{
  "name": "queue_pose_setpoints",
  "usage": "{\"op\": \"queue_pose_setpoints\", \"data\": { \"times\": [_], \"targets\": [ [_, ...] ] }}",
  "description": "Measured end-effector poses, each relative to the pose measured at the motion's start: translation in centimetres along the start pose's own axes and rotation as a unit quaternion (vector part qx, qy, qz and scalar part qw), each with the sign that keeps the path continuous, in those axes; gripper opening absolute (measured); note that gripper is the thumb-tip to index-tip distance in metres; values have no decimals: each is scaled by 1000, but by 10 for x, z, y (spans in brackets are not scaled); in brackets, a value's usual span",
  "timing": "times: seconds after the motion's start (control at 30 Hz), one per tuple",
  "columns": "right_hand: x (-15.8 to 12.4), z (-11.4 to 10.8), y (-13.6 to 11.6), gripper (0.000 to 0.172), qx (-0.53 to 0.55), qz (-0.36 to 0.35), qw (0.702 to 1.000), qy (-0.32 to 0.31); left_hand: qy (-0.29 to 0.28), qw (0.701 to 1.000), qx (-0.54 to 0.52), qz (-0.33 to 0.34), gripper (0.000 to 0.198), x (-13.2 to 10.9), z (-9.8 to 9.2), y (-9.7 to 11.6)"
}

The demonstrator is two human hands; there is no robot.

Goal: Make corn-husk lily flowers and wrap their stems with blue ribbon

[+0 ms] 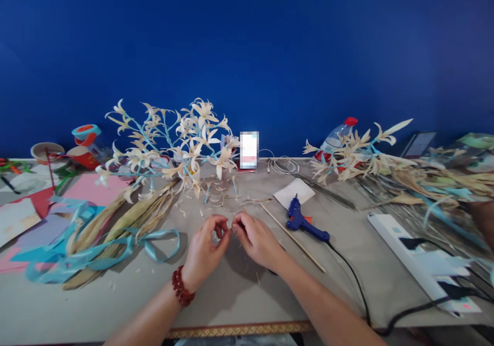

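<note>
Above the middle of the table, my left hand (pixel 206 248) and my right hand (pixel 259 239) meet at the fingertips. Both are closed in a pinch around something small and thin, too small to name. A beaded red bracelet (pixel 182 287) circles my left wrist. Just beyond my fingers lie thin dry curled strips (pixel 227 202) and scraps. Right of my right hand are a slim wooden stick (pixel 295 240) and a blue hot glue gun (pixel 303 221), which rests near a white pad (pixel 295 193).
Cream artificial flowers (pixel 204 112) on blue stems stand at back left. Blue ribbon (pixel 131 248) and dried husks (pixel 111 228) lie left. A lit phone (pixel 249 150) leans at the back. A power strip (pixel 417 258) with cords, a bottle (pixel 339 132) and more flowers (pixel 358 153) occupy the right.
</note>
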State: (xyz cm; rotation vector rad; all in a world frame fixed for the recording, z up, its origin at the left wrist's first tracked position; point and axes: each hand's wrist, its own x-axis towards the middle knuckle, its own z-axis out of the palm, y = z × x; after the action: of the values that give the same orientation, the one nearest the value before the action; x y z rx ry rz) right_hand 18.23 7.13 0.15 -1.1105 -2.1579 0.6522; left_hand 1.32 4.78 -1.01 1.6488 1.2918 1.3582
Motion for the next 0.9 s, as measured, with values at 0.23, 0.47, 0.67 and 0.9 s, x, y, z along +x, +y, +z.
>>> {"op": "queue_pose_setpoints", "data": {
  "times": [0.23, 0.47, 0.67, 0.9],
  "targets": [
    [0, -4, -3, 10, 31, -18, 999, -16, -78, 979, -151, -109, 23, 7, -5, 3],
    [0, -5, 0, 9, 29, -30, 999, -22, -149, 942, -240, -182, 21, 6, -2, 2],
    [1, -9, 2, 10, 68, -49, 995, -57, -188, 869, -365, -274, 24, 8, -2, 7],
    [-1, -7, 3, 9, 46, -64, 996, -29, -190, 847, -403, -290, 16, 8, -4, 5]
  ]
}}
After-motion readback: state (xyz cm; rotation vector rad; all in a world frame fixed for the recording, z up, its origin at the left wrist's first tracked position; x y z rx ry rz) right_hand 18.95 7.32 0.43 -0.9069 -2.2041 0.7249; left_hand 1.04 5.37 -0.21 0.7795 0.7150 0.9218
